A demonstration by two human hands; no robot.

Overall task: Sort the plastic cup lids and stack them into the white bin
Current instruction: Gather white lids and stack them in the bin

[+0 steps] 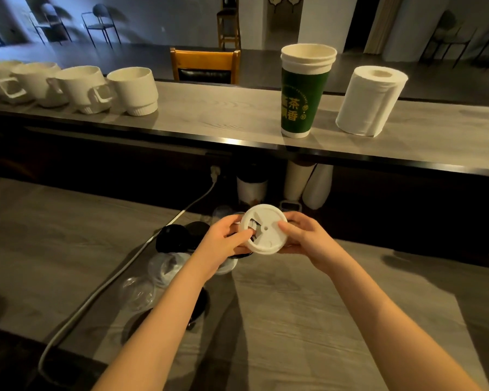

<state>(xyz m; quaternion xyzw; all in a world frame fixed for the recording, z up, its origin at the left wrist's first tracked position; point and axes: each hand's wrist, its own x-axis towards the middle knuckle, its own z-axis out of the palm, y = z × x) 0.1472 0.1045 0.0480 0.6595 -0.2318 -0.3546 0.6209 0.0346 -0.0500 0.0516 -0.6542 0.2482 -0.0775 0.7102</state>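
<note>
A round white lid (266,231) is held up above the wooden counter between both hands, its top facing me. My left hand (223,239) grips its left edge, thumb over the lid's opening. My right hand (302,235) pinches the right edge. Below and to the left lie more lids on the counter: black lids (172,238), clear dome lids (137,292) and a clear lid over something white (167,268). A white lid (226,266) peeks out under my left wrist. No white bin is in view.
A white cable (119,277) runs diagonally across the counter to a wall socket. On the raised shelf stand a green paper cup stack (304,91), a paper towel roll (370,101) and several white mugs (133,90). White cup stacks (308,184) stand under the shelf.
</note>
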